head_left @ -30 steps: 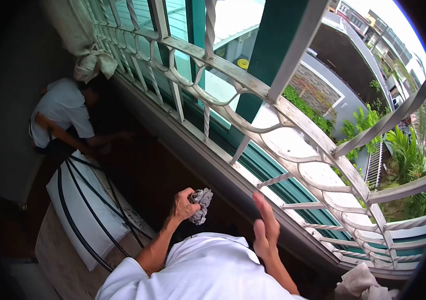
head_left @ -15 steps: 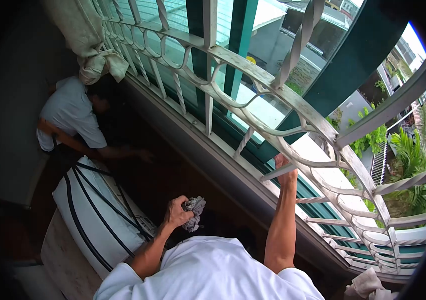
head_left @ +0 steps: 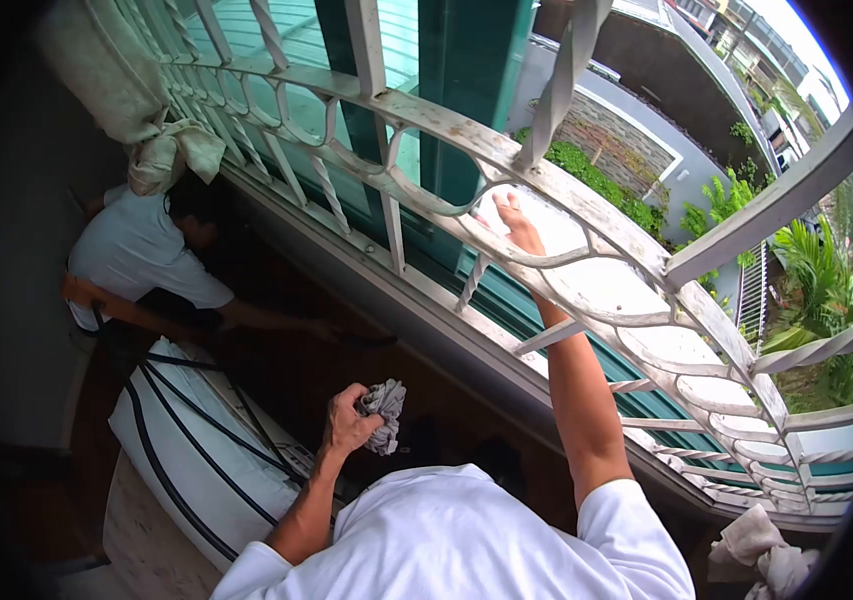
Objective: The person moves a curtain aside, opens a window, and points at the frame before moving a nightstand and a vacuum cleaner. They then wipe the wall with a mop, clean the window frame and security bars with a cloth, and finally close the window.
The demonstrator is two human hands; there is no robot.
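Grille [head_left: 447, 122] and green window [head_left: 467, 100] at full reach, cloth in the left fist
The grille looks stiff and firm, best gripped on a flat bar; the right hand [head_left: 519, 228] is through it, fingers loosely extended, contact with the window unclear; the left hand [head_left: 345, 428] clenches the wadded cloth [head_left: 387, 408] above the floor, apart from the grille; likely soft, light, unbreakable, held by its bunched folds.

No text, label, brand, number or sign can be read (near the left hand [head_left: 351, 421], the right hand [head_left: 521, 228] or beyond).
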